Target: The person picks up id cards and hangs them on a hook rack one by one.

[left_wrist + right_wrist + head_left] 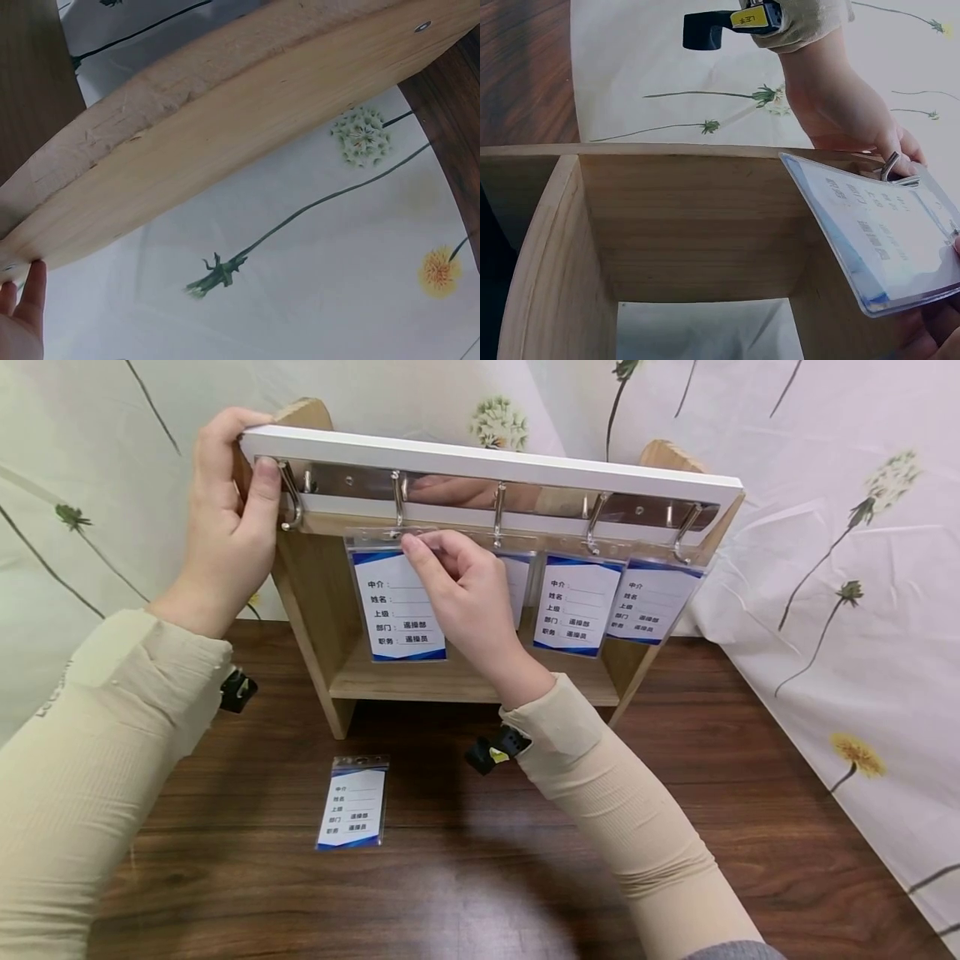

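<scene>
My left hand (221, 518) grips the left end of a wooden rack's white rail (480, 453), thumb in front beside the leftmost hook (291, 497). With thumb and fingers, my right hand (472, 602) pinches the top edge of a clear-sleeved name badge (397, 610) right at the second hook (398, 497). Whether its slot is over the hook tip cannot be made out. Another badge (517, 581) is partly hidden behind the right hand. Farther right hang a badge (576, 606) and, at the rightmost hook, one more badge (651, 602).
On the dark wooden surface (465, 893), in front of the rack, lies another name badge (352, 806). A wooden shelf board (480, 681) joins the rack's sides low down. White cloth with printed flowers (825, 568) stands behind and at the right.
</scene>
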A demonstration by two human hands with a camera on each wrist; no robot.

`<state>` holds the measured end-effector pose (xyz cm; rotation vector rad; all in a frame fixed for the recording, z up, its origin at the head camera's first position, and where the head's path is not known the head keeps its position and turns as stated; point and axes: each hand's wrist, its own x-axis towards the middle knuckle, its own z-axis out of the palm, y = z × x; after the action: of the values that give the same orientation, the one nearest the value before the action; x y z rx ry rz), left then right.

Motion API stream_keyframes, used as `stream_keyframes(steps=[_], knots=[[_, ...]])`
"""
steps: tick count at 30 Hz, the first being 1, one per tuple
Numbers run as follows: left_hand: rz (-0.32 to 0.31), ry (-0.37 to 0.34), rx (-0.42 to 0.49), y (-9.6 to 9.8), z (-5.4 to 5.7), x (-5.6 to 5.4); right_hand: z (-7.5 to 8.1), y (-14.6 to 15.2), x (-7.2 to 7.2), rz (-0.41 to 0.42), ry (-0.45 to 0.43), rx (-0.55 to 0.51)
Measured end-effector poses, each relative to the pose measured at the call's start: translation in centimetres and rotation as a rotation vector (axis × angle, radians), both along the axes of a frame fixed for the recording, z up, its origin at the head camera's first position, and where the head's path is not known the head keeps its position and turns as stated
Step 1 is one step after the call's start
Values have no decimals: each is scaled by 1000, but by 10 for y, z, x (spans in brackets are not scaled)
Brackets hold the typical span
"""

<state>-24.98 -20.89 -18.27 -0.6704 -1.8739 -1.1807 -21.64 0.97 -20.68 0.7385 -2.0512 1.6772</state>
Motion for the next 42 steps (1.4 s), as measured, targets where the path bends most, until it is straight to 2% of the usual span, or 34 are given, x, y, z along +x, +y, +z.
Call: stream_keyframes(steps=[7, 12, 15, 21, 28, 42], knots=[[10, -19, 2, 1, 1, 0, 0, -3, -1, -21, 2, -29], [-9, -17, 22, 1, 0, 0, -1, -5, -1, -9, -15, -69], [-8, -9, 24, 1, 1, 0, -3, -6, -2, -1, 8, -95], [24, -35, 10, 0, 2, 2, -6, -9, -3, -8, 48, -116], [22, -18, 9, 0, 1, 1, -5, -11, -1, -9, 22, -136], [23, -14, 13, -1, -1, 2, -3, -15, -7, -71, -26, -140]])
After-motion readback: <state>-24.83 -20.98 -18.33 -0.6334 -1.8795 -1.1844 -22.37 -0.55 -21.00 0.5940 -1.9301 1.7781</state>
